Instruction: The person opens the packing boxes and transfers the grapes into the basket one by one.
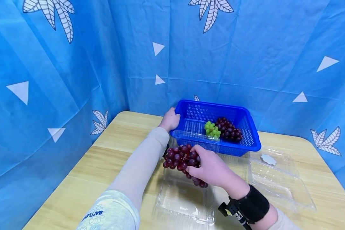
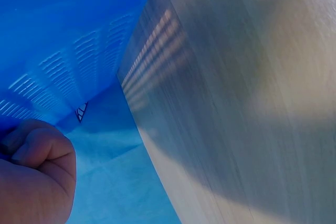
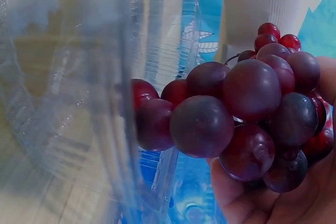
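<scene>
My right hand pinches a bunch of dark red grapes between thumb and fingers, over a clear plastic box whose lid stands raised at the back. Up close in the right wrist view, the grapes hang right beside the clear plastic wall. At the far side, my left hand grips the left rim of a blue perforated basket; the left wrist view shows its fingers curled at that rim. Inside the basket lie a small green grape bunch and another dark red bunch.
To the right, a second clear plastic box lies open with a white scalloped label on it. Everything stands on a light wooden table. A blue patterned curtain hangs behind and at both sides.
</scene>
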Motion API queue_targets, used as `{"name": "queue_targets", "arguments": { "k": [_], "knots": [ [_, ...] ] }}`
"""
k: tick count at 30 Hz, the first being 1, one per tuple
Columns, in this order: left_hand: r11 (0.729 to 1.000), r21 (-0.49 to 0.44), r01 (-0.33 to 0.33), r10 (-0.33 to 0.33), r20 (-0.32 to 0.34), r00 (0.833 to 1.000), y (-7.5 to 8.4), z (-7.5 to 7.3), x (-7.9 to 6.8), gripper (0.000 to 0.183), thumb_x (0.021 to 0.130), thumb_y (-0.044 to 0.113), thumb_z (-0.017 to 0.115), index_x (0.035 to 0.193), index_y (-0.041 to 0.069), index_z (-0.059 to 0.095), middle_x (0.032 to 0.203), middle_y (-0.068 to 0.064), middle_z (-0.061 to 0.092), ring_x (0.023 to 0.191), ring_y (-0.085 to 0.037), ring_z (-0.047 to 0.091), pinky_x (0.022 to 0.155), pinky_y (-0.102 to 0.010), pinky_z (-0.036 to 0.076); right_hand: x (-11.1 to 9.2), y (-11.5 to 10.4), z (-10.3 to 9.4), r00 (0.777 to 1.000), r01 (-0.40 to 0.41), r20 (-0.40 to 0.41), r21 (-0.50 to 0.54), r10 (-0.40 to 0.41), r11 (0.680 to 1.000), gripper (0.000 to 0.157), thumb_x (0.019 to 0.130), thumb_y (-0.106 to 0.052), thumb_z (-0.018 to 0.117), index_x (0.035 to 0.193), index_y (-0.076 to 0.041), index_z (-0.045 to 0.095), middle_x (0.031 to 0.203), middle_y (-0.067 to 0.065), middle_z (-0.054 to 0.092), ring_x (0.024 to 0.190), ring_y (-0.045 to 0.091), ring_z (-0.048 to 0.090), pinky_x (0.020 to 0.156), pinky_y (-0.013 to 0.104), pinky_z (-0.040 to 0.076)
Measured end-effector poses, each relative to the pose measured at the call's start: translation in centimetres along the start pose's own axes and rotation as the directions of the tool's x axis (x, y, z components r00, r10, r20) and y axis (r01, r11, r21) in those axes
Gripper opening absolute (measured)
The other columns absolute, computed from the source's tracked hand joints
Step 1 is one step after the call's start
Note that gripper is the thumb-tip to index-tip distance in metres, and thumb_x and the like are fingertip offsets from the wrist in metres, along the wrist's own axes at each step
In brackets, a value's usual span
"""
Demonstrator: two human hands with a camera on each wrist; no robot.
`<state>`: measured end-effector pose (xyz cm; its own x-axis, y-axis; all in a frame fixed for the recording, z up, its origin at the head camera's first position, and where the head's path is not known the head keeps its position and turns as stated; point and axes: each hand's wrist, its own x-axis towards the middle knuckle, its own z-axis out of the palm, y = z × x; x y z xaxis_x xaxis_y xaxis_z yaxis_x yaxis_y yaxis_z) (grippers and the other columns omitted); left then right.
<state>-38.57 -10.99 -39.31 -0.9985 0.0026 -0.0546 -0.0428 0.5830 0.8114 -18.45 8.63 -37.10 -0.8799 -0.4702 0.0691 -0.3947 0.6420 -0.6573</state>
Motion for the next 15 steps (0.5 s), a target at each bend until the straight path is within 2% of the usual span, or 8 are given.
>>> {"name": "queue_targets", "arguments": {
  "k": [2, 7, 11, 13, 15],
  "knots": [
    [1.000, -0.010, 0.006, -0.006, 0.003, 1.000, 0.0, 0.0, -0.1, 0.051, 0.110, 0.028, 0.041, 0.155, 0.005, 0.031, 0.140, -0.017, 0.052, 0.123, -0.030, 0.054, 0.104, -0.052, 0.045, 0.0, 0.0, -0.2, 1.000, 0.002, -0.006, 0.014, -0.002, 1.000, 0.034, 0.085, -0.026, 0.077, 0.110, -0.018, 0.057, 0.082, -0.008, 0.066, 0.066, 0.009, 0.063, 0.056, 0.032, 0.053],
    [0.999, -0.032, 0.016, -0.015, 0.014, 1.000, -0.1, 0.1, -0.2, 0.051, 0.110, 0.027, 0.041, 0.155, 0.006, 0.030, 0.138, -0.016, 0.053, 0.120, -0.030, 0.056, 0.101, -0.051, 0.048, 0.0, -0.6, -1.9, 1.000, -0.001, -0.002, 0.133, 0.002, 0.991, 0.032, 0.088, -0.024, 0.076, 0.111, -0.016, 0.056, 0.082, -0.005, 0.070, 0.067, 0.014, 0.068, 0.059, 0.035, 0.057],
    [1.000, -0.015, -0.021, 0.021, 0.006, 1.000, -0.2, 0.1, -0.2, 0.051, 0.109, 0.025, 0.041, 0.154, 0.002, 0.031, 0.139, -0.018, 0.053, 0.123, -0.031, 0.055, 0.103, -0.050, 0.046, 0.7, -1.2, -4.7, 0.999, -0.015, -0.046, 0.190, 0.024, 0.982, 0.035, 0.089, -0.028, 0.076, 0.115, -0.017, 0.056, 0.093, 0.001, 0.071, 0.074, 0.019, 0.069, 0.067, 0.038, 0.058],
    [0.998, -0.005, -0.055, 0.055, -0.004, 0.998, -0.4, 0.1, -0.1, 0.050, 0.109, 0.024, 0.043, 0.152, 0.000, 0.033, 0.140, -0.019, 0.053, 0.126, -0.033, 0.054, 0.106, -0.050, 0.045, 1.2, -1.6, -6.4, 0.997, -0.032, -0.054, 0.260, 0.047, 0.965, 0.038, 0.090, -0.029, 0.075, 0.118, -0.015, 0.054, 0.096, 0.007, 0.070, 0.075, 0.026, 0.069, 0.065, 0.042, 0.059],
    [0.998, 0.001, -0.067, 0.067, -0.010, 0.998, -0.3, 0.1, -0.1, 0.050, 0.109, 0.024, 0.043, 0.151, -0.001, 0.033, 0.143, -0.020, 0.051, 0.130, -0.034, 0.051, 0.109, -0.051, 0.042, 2.0, -1.7, -8.2, 0.995, -0.045, -0.067, 0.318, 0.070, 0.947, 0.040, 0.092, -0.030, 0.073, 0.123, -0.013, 0.053, 0.100, 0.012, 0.069, 0.080, 0.030, 0.069, 0.070, 0.045, 0.059]
  ]
}}
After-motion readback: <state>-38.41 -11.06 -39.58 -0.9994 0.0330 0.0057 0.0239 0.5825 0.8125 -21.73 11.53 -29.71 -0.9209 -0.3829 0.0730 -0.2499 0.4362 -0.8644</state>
